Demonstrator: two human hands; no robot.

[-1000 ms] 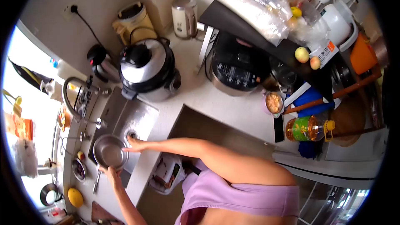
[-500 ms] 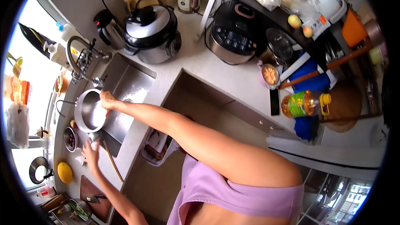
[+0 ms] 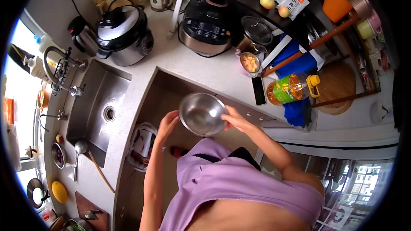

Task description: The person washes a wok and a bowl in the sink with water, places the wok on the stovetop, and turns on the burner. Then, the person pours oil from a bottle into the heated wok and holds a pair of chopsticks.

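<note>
A shiny metal bowl [image 3: 201,114] hangs in front of my body, over the gap in the counter, and looks empty. My right hand [image 3: 234,119] grips its right rim, thumb and fingers pressed together on it. On the other side, my left hand [image 3: 168,124] is at the bowl's left edge with its fingers bent; whether it touches the rim is hard to tell. The steel sink [image 3: 96,102] lies to the left, its drain uncovered. A ladle [image 3: 78,152] and a pair of chopsticks [image 3: 101,172] rest on the counter beside the sink.
A pressure cooker [image 3: 122,34] and a rice cooker [image 3: 206,25] stand at the back. To the right are a small cup of food [image 3: 249,63], a phone [image 3: 258,90] and an oil bottle [image 3: 287,89]. A waste bin [image 3: 141,145] sits below the counter's edge.
The metal bowl has moved right, from over the sink to in front of my body. My left hand has come from the counter to the bowl's left side. The view has shifted right.
</note>
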